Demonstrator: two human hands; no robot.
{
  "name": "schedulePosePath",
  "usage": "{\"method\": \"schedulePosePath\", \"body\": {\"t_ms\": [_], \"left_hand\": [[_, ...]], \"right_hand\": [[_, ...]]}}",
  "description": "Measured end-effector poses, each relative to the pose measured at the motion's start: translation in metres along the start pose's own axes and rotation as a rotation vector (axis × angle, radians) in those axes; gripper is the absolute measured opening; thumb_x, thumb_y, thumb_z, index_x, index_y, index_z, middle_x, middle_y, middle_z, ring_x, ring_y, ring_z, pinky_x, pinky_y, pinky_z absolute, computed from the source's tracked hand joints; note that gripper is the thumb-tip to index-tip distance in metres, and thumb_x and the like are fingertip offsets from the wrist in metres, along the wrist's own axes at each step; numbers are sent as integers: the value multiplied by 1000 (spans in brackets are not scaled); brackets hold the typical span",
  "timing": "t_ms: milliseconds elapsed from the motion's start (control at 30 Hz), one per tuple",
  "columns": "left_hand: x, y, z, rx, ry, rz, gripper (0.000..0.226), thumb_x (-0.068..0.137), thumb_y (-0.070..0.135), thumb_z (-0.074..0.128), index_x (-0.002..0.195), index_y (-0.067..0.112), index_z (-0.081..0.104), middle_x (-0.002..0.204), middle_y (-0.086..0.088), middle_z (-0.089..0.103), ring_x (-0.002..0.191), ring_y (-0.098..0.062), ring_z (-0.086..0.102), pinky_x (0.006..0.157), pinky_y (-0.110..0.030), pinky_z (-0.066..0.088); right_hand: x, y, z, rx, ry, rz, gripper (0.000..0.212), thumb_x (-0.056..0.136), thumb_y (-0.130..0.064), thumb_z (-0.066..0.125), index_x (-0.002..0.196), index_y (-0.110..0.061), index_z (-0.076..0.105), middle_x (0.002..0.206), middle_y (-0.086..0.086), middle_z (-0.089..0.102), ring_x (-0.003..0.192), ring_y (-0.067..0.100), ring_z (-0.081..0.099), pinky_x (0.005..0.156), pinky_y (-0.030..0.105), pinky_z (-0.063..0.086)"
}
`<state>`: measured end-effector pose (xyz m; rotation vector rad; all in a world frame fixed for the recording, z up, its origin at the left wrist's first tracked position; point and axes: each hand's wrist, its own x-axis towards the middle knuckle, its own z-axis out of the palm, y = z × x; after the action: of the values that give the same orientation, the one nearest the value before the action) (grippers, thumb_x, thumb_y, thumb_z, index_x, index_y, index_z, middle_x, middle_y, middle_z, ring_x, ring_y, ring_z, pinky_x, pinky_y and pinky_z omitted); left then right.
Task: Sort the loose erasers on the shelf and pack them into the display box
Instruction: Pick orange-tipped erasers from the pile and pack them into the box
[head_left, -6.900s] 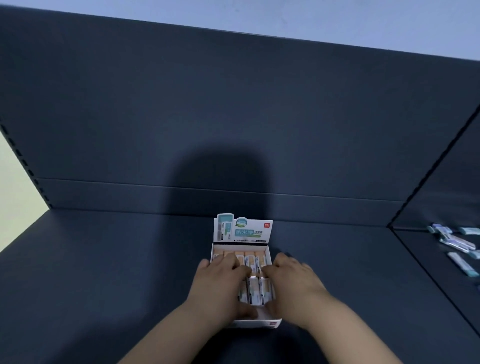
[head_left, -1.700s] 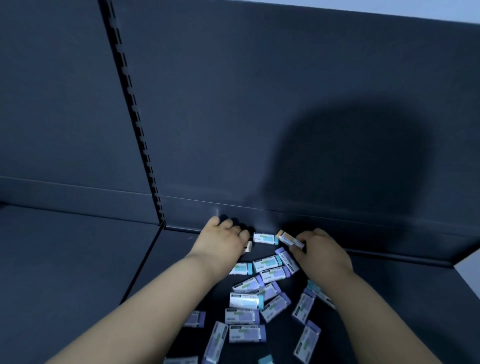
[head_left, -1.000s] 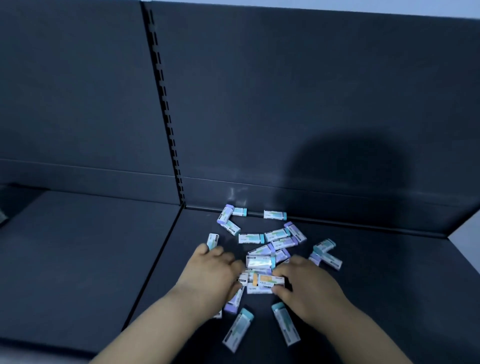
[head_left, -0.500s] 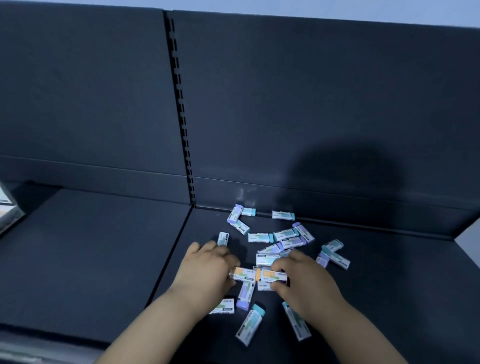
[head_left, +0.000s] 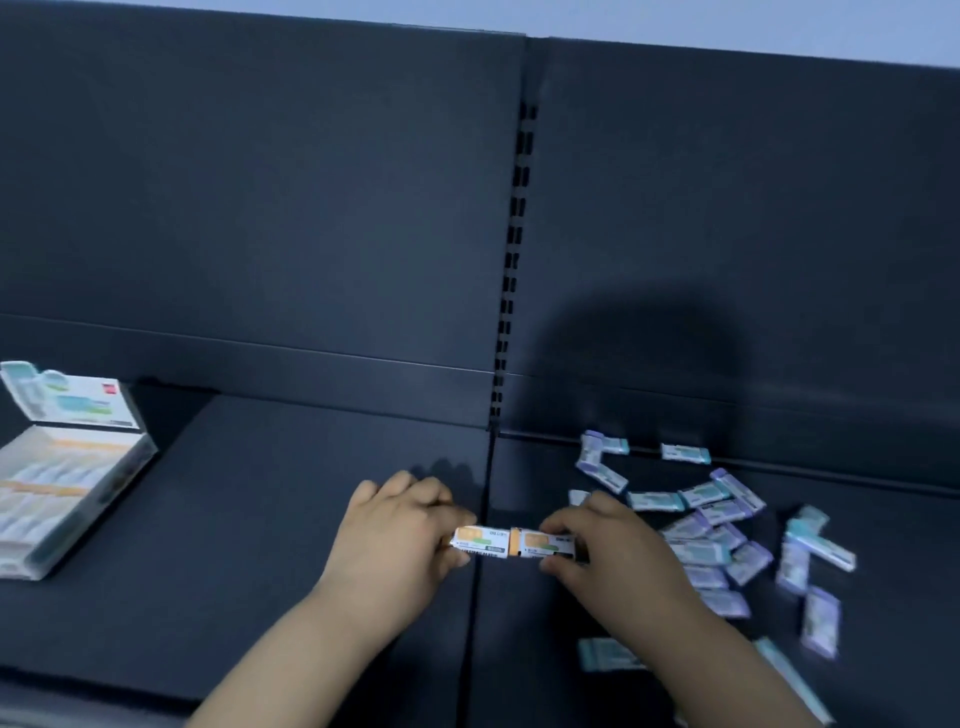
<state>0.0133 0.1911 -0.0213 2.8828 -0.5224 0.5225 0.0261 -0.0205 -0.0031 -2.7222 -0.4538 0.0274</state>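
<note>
The shelf (head_left: 291, 519) in front of me is dark and matte, two boards meeting at a narrow seam (head_left: 479, 613) that runs front to back below the slotted upright (head_left: 511, 249) of the back panel. At the far left of the left board lies the open display box (head_left: 62, 493), its printed flap standing up at the back, with blurred rows inside. On the right board the loose erasers (head_left: 701, 551) lie scattered at all angles, purple and teal ends mixed, many touching. One teal eraser (head_left: 684, 453) lies apart near the back wall.
</note>
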Motion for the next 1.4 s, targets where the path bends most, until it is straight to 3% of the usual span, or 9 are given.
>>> {"method": "schedulePosePath", "body": {"t_ms": [100,400,567,700,1067,1400], "left_hand": [[-16,-52,-16,-5,23,13,44,40,47,90,80,43,71,73,22,57,65,-6,55,59,-22,32],[-60,-179,-59,30,54,37,44,44,43,90,84,38,73,77,21,59,69,-11,57,58,-25,35],[-78,-206,-69,23,100,-9,30,54,43,71,83,36,73,76,20,59,70,-10,55,60,-25,36],[-86,-211,-73,41,70,-70,43,42,36,90,82,37,74,75,20,60,67,-12,60,59,-26,38],[-119,-239,-83,37,-20,-179,49,35,41,92,80,37,74,74,19,62,66,-11,61,55,-26,41],[-156,-355,-125,73,-83,-217,43,41,44,89,80,40,73,76,21,62,65,-12,60,55,-23,34]], "right_hand": [[16,-50,20,16,16,16,26,83,-40,63,108,-38,61,90,-13,42,90,4,48,77,20,40],[41,-170,59,116,55,85,22,82,-39,65,104,-40,62,91,-13,45,88,2,50,78,19,44],[49,-202,70,117,14,45,24,83,-40,64,107,-40,61,96,-15,46,91,2,50,81,20,46],[59,-216,71,82,-5,-30,24,85,-39,62,109,-40,61,95,-14,45,90,3,49,79,20,45],[75,-256,85,72,-85,-125,24,84,-41,62,108,-40,61,91,-15,44,89,2,48,79,18,43],[109,-358,124,96,-80,-147,29,84,-40,62,114,-38,60,97,-16,45,94,3,49,80,22,44]]}}
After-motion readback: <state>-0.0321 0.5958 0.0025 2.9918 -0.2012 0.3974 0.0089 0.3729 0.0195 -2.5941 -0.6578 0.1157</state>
